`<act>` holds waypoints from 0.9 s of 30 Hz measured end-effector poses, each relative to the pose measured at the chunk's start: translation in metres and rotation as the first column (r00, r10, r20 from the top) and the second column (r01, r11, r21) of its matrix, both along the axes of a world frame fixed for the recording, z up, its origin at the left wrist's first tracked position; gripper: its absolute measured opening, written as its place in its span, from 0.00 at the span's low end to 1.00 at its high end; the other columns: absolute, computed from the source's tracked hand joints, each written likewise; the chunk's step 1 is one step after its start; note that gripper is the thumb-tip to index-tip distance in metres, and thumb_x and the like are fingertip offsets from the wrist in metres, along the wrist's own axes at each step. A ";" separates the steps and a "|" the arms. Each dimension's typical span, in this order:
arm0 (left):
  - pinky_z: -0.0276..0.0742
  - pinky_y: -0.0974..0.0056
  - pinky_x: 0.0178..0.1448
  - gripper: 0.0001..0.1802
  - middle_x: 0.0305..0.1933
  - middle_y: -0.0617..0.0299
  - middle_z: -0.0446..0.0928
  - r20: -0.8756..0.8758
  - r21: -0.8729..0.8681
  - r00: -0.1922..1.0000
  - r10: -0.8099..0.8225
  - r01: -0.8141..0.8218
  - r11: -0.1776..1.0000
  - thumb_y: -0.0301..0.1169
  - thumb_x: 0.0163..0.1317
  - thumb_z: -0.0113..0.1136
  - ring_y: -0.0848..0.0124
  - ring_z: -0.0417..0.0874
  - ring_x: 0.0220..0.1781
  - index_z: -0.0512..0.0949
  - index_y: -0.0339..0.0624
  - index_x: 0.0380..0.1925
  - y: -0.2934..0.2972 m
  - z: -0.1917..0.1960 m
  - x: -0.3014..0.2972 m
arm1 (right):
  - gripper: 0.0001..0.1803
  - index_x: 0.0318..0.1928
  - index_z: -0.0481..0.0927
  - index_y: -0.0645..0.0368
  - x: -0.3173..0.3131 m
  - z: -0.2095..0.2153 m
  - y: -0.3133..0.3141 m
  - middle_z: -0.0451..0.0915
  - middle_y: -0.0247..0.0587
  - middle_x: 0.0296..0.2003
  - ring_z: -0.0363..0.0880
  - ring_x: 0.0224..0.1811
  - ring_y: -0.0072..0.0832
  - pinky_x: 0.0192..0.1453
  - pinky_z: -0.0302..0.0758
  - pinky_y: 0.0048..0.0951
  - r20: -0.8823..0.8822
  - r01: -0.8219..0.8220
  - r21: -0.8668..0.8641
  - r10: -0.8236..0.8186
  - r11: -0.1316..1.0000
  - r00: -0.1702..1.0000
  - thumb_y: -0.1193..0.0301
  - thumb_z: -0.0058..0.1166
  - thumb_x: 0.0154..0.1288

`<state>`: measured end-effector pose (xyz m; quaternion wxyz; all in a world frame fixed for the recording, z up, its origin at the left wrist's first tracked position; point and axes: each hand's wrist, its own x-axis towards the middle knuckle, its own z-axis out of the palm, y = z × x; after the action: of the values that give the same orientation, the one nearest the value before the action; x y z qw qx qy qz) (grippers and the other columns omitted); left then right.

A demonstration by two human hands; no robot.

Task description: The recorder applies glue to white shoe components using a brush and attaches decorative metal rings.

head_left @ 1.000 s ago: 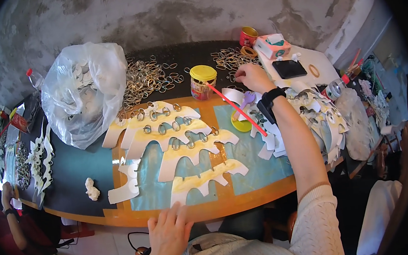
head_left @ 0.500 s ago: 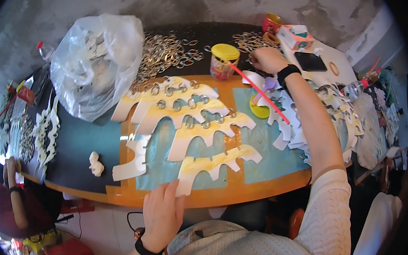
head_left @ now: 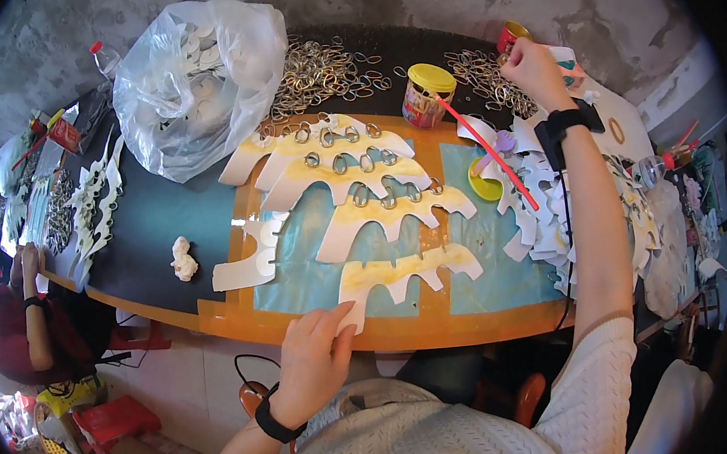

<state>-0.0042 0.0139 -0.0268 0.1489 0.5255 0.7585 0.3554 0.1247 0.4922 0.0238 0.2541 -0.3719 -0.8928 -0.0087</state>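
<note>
My left hand [head_left: 313, 357] rests at the table's front edge, its fingers stretched and apart, index and thumb touching the end of a white, yellow-tinted scalloped strip [head_left: 409, 268]. My right hand [head_left: 534, 74] is at the far right over a pile of metal rings [head_left: 486, 78], fingers curled together; what they pinch, if anything, is hidden. Farther back lie similar strips, one [head_left: 396, 208] with several oval rings standing along its upper edge, and more ringed ones [head_left: 307, 178] overlapping behind it. The front strip shows no rings.
A clear plastic bag [head_left: 201, 94] with white pieces stands back left, beside a larger ring heap [head_left: 325, 79]. A yellow-lidded tub [head_left: 428, 96], red stick [head_left: 488, 154] and red tin [head_left: 512, 36] stand right of it. White cut-outs [head_left: 544, 211] pile right. Another person [head_left: 25, 317] sits far left.
My right hand has moved farther back and right, towards the red tin, its fingers curled. My left hand stays at the front strip's end. The whole view has shifted slightly.
</note>
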 end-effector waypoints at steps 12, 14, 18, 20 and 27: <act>0.62 0.60 0.40 0.16 0.32 0.60 0.72 -0.198 -0.037 0.980 -0.027 0.020 0.999 0.26 0.54 0.65 0.62 0.74 0.35 0.80 0.41 0.45 -0.004 -0.011 -0.005 | 0.04 0.39 0.74 0.66 0.061 0.116 -0.173 0.76 0.32 0.32 0.76 0.33 0.14 0.39 0.74 0.17 -0.420 -0.308 -0.035 0.266 0.951 0.868 0.83 0.52 0.65; 0.62 0.60 0.40 0.16 0.33 0.61 0.72 -0.188 -0.020 0.982 -0.024 0.020 1.000 0.26 0.53 0.65 0.62 0.74 0.35 0.80 0.41 0.45 -0.004 -0.012 -0.006 | 0.03 0.40 0.73 0.66 0.048 0.120 -0.177 0.76 0.32 0.32 0.75 0.32 0.14 0.38 0.73 0.17 -0.398 -0.318 -0.054 0.272 0.947 0.876 0.82 0.51 0.66; 0.62 0.60 0.41 0.16 0.33 0.61 0.72 -0.176 0.013 0.983 -0.042 0.045 0.999 0.27 0.53 0.66 0.62 0.74 0.36 0.81 0.42 0.44 -0.004 -0.012 -0.007 | 0.04 0.42 0.74 0.63 0.054 0.149 -0.183 0.76 0.32 0.31 0.73 0.30 0.14 0.34 0.69 0.15 -0.475 -0.511 -0.179 0.381 0.841 0.793 0.77 0.48 0.70; 0.62 0.60 0.42 0.16 0.33 0.61 0.72 -0.168 0.037 0.984 -0.067 0.074 0.997 0.27 0.53 0.66 0.62 0.74 0.37 0.81 0.42 0.44 -0.002 -0.011 -0.006 | 0.06 0.42 0.74 0.61 0.058 0.165 -0.197 0.76 0.31 0.32 0.71 0.30 0.13 0.32 0.66 0.15 -0.461 -0.415 -0.138 0.312 0.900 0.831 0.72 0.47 0.71; 0.63 0.59 0.42 0.17 0.34 0.60 0.72 -0.216 -0.008 0.974 -0.065 0.065 0.998 0.27 0.53 0.64 0.62 0.74 0.38 0.80 0.43 0.46 -0.007 -0.014 -0.009 | 0.11 0.38 0.68 0.59 0.042 0.149 -0.252 0.67 0.35 0.31 0.66 0.24 0.15 0.27 0.66 0.15 -0.495 -0.508 -0.357 0.303 0.784 0.815 0.64 0.49 0.66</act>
<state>-0.0137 0.0065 -0.0413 0.0773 0.5856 0.7526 0.2909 0.1667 0.2397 0.1733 0.3328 -0.2096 -0.8526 0.3440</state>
